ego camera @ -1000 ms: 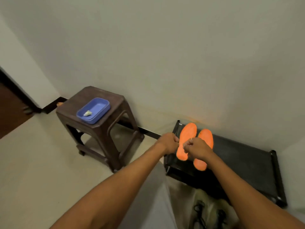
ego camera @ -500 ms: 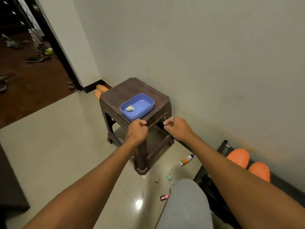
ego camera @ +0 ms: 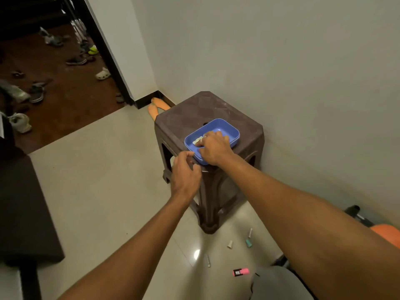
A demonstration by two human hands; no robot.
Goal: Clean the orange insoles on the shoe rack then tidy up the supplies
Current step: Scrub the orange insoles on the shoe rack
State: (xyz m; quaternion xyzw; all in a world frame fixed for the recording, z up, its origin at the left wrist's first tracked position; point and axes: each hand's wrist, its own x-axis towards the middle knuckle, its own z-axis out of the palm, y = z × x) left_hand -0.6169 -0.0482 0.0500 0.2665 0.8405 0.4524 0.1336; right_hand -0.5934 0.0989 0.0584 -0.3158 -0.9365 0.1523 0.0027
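A blue plastic tray (ego camera: 229,129) sits on a brown plastic stool (ego camera: 194,113) against the wall. My right hand (ego camera: 214,148) reaches into the tray, its fingers curled over a small pale wad of cloth (ego camera: 197,141) that is mostly hidden beneath them. At the tray's near corner my left hand (ego camera: 186,174) hovers, loosely curled and holding nothing. One orange insole (ego camera: 387,232) shows at the right edge behind my right forearm, beside the black end of the shoe rack (ego camera: 355,210).
Small items lie on the tiled floor by the stool's leg: a pink marker (ego camera: 240,272), a teal cap (ego camera: 248,243) and pale caps. Two orange pieces (ego camera: 158,107) lie behind the stool. Dark furniture (ego camera: 21,202) stands left. Shoes litter the brown floor beyond the doorway.
The view swung left from the shoe rack to the stool. Both hands left the insoles; my right hand has gone into the blue tray onto the wad, and my left has come to the tray's corner.
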